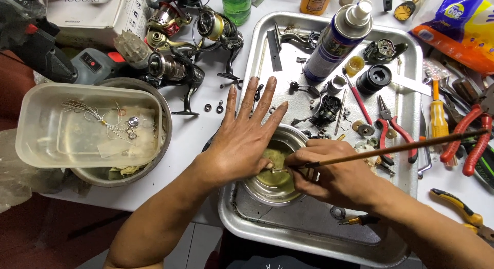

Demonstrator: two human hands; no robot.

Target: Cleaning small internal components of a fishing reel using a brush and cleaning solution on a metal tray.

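Note:
My left hand [243, 134] lies flat with fingers spread over the left rim of a small round metal bowl [267, 189] of yellowish liquid; its thumb presses a small part inside the bowl. My right hand [337, 176] grips a long thin brown-handled brush [406, 145], its tip down in the bowl by my left thumb. The bowl stands in a large metal tray [288, 233].
In the tray lie a spray can [334, 40], dismantled reel parts [373, 78] and red-handled pliers [393, 127]. Fishing reels [177, 63] sit at upper left, a clear plastic tub [87, 125] over a bowl at left, screwdrivers and pliers [471, 138] at right.

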